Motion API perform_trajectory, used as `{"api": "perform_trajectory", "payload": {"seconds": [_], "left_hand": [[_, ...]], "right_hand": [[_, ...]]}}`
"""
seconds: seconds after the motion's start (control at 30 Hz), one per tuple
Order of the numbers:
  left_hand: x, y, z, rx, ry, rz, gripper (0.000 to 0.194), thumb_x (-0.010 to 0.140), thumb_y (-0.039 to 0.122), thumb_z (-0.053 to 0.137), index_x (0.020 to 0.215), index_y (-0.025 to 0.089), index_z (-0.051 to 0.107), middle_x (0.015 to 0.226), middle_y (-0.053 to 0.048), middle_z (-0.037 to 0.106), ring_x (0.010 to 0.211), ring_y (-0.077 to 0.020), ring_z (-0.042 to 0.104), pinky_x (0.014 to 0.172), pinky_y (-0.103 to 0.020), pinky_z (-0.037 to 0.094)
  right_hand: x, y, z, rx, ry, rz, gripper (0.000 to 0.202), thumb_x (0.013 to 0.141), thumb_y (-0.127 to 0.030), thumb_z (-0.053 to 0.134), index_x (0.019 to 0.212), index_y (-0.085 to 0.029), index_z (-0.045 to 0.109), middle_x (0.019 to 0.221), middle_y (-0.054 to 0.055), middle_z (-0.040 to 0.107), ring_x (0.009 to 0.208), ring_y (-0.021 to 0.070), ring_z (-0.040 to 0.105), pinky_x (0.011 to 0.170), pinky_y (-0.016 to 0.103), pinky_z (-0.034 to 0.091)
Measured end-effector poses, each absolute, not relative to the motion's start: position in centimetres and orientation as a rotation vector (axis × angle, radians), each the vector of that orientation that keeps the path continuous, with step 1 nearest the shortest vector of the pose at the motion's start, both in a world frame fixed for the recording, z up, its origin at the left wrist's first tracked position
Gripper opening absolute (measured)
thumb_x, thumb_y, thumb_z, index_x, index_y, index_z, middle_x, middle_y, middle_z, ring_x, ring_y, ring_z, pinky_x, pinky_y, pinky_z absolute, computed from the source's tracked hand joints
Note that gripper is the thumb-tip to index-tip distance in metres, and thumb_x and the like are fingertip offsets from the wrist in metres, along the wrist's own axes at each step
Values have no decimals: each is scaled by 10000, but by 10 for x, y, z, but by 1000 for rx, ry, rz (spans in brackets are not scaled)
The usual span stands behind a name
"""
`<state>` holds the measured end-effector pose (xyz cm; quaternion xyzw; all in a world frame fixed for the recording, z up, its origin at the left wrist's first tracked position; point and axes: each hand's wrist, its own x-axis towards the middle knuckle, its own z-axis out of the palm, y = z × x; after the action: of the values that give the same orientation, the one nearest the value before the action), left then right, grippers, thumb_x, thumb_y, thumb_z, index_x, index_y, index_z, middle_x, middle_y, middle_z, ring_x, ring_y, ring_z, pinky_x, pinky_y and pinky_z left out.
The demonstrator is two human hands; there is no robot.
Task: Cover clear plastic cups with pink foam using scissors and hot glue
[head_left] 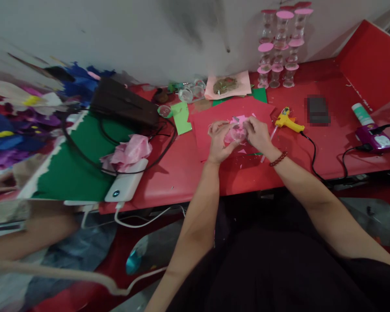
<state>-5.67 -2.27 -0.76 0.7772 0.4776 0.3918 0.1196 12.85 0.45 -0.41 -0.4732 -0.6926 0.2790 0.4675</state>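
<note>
Over a red paper sheet (pixel 203 130), my left hand (pixel 220 141) is curled around a small clear plastic piece with pink on it (pixel 238 132), which looks like part of a cup or bottle. From the other side my right hand (pixel 259 135) closes its fingertips at the edge of the same piece. Fingers cover much of it, so its exact shape is hidden. Small pink paper scraps (pixel 242 151) lie around my hands. Just right of my right hand rests a yellow glue gun (pixel 290 121), with a glue stick (pixel 273 132) beside it.
Stacked clear hourglass shapes with pink discs (pixel 277 67) stand against the wall. At left are a dark box (pixel 123 102), a cable loop, pink tissue (pixel 130 152) and a white power bank (pixel 126 182). A purple power device (pixel 375 138) sits right. Another person's arm (pixel 35 234) shows lower left.
</note>
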Motion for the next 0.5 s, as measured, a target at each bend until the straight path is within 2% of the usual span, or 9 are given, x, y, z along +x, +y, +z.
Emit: {"api": "perform_trajectory", "payload": {"seconds": [0.1, 0.3, 0.4, 0.5], "left_hand": [[-57, -23, -8, 2279, 1381, 1158, 703, 881, 839, 541, 1299, 304, 724, 1323, -75, 761, 1350, -321, 564, 1231, -542, 310], [-58, -21, -11, 2272, 1407, 1193, 649, 883, 791, 593, 1299, 307, 712, 1314, -73, 754, 1363, -316, 558, 1243, -541, 322], [-60, -19, -13, 2211, 1467, 1275, 639, 892, 762, 620, 1323, 297, 693, 1312, -85, 738, 1373, -316, 549, 1247, -547, 344], [-64, -16, -16, 2124, 1466, 1373, 660, 880, 776, 634, 1329, 295, 689, 1337, -104, 712, 1389, -327, 542, 1243, -563, 379]], "right_hand": [[129, 7, -6, -1230, -1681, 664, 287, 1053, -295, 513, 770, -259, 479, 656, -23, 552, 618, 153, 508, 694, 326, 432], [133, 16, -12, -1239, -1525, 776, 263, 1051, -332, 515, 801, -251, 532, 691, -17, 611, 662, 149, 600, 720, 309, 495], [131, 17, -12, -1169, -1566, 789, 48, 923, -243, 663, 896, -238, 623, 873, 18, 724, 799, 171, 671, 800, 328, 544], [129, 15, -10, -1168, -1684, 748, 140, 814, -157, 737, 933, -225, 710, 998, 54, 775, 923, 214, 705, 897, 373, 554]]}}
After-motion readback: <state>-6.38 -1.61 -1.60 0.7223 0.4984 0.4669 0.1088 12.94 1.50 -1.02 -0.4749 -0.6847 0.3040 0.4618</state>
